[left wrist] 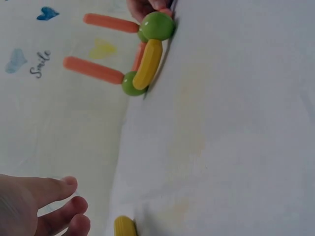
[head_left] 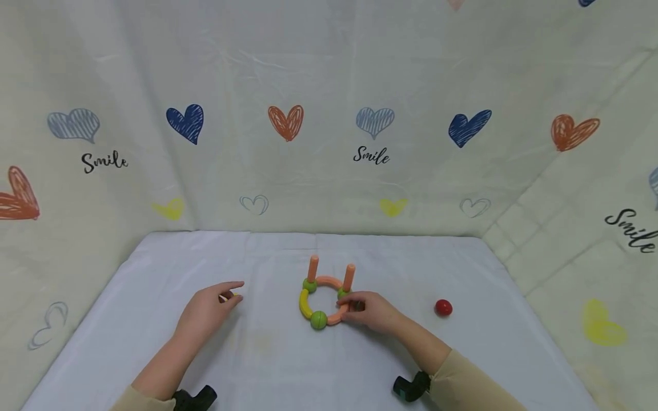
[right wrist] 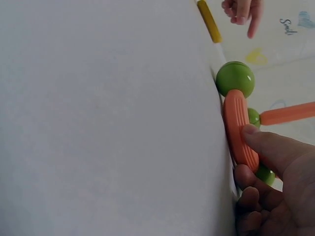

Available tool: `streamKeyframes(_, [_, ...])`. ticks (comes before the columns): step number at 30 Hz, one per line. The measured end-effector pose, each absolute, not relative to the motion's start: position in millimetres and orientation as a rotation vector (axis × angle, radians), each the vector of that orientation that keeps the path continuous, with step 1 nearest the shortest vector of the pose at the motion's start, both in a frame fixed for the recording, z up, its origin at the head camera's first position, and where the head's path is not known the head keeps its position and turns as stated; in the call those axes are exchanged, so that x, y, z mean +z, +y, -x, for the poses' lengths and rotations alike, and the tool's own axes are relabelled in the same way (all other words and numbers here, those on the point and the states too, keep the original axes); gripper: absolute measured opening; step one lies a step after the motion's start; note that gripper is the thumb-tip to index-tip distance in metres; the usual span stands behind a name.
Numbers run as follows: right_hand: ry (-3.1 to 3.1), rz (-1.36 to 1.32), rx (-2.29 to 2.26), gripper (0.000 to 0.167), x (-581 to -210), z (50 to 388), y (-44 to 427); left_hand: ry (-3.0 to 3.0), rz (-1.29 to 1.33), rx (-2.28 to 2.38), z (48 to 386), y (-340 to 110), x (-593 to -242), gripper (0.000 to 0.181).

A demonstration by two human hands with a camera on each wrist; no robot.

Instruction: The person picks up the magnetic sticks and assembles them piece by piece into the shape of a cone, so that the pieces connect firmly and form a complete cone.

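My right hand (head_left: 372,312) pinches a curved orange piece (right wrist: 237,125) between thumb and fingers at the near right of a ring. Curved orange pieces, a curved yellow piece (head_left: 304,304) and green balls (head_left: 319,320) make up this ring, which lies on the cloth. Two straight orange rods (head_left: 313,268) stand up from green balls on it. To the left, my left hand (head_left: 205,308) hovers with thumb and forefinger apart, holding nothing. Close by it on the cloth lies a yellow rod (right wrist: 210,22), mostly hidden by the hand in the head view.
A red ball (head_left: 444,307) sits on the white cloth (head_left: 257,365) to the right of my right hand. Behind the table hangs a pale curtain (head_left: 329,68) printed with hearts. Dark wrist-worn devices (head_left: 411,387) show at both wrists.
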State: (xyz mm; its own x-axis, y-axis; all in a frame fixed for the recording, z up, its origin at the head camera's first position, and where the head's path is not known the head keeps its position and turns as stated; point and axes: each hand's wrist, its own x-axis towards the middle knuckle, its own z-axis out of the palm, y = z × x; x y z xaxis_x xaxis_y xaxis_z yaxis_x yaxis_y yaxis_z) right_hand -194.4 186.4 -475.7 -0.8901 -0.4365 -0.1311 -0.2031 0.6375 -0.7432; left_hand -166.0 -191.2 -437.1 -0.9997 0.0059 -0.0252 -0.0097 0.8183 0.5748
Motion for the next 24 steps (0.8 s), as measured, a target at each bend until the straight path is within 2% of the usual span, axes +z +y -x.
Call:
streamKeyframes(12, [2.559,0.495,-1.113,0.027,-477.0,194.5,188.7,2.961,-0.018,0.808,168.3,-214.9,-447.6,0.041])
streamKeyframes(18, [2.549,0.495,-1.123,0.027,-476.0,194.5,187.9,2.927,-0.005,0.774,173.8,-217.2,-457.8,0.049])
streamKeyframes(24, [2.548,0.490,-1.103,0.026,-475.7,195.2,186.9,2.944,-0.009,0.726,177.3,-215.2,-460.2,0.046])
